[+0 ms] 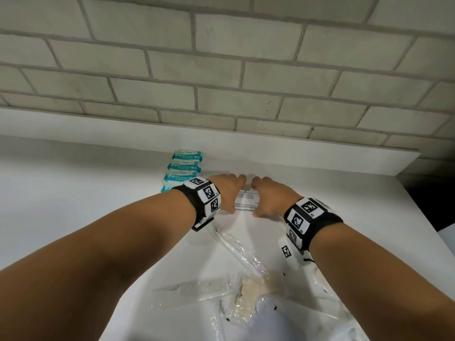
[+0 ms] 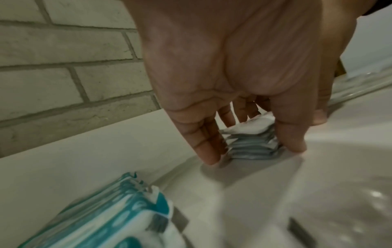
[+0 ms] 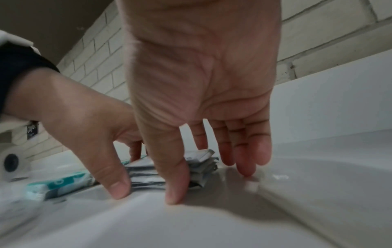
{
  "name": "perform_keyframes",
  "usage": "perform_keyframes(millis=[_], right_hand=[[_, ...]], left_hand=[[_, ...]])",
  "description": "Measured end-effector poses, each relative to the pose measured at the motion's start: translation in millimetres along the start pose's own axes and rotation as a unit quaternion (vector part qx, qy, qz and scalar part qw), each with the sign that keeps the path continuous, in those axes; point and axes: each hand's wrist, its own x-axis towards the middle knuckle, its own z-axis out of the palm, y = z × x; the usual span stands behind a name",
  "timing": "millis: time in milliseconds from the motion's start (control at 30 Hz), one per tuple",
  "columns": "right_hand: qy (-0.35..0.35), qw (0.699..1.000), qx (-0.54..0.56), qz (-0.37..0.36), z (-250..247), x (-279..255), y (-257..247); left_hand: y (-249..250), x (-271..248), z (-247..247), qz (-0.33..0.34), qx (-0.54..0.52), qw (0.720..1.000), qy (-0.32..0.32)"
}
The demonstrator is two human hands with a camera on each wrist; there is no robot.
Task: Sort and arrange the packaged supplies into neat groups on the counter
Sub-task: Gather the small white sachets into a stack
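A stack of flat white sachets [image 1: 246, 199] printed "shampoo with conditioner" lies on the white counter [image 1: 73, 193] near the back ledge. My left hand [image 1: 229, 193] brackets its left end, and my right hand [image 1: 268, 195] brackets its right end. In the left wrist view the left fingers [image 2: 210, 156] and thumb stand fairly straight on either side of the sachet stack [image 2: 252, 146], tips on the counter. The right wrist view shows the right hand [image 3: 211, 183] the same way, its thumb against the stack [image 3: 148, 174]. A row of teal-and-white packets [image 1: 183, 168] lies just to the left.
Closer to me lie a comb in a clear bag [image 1: 204, 290], a long clear sleeve [image 1: 236, 247] and a clear packet holding something beige [image 1: 246, 296]. A white ledge [image 1: 295, 148] and brick wall close off the back. A paper roll [image 3: 10, 162] stands far left.
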Motion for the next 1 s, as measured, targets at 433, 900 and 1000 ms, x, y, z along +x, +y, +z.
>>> perform_keyframes(millis=[433, 900, 1000], right_hand=[[0.072, 0.997, 0.012, -0.007, -23.9, 72.0, -6.0], [0.057, 0.997, 0.052, -0.018, -32.0, 95.6, -2.6], [0.052, 0.994, 0.098, -0.001, -26.6, 95.2, 2.2]], left_hand=[[-43.3, 53.1, -19.7, -0.134, -0.036, 0.987, 0.082], [-57.8, 78.9, -28.5, -0.139, -0.035, 0.987, 0.067], [-63.0, 73.2, -29.8, -0.166, -0.098, 0.979, 0.061]])
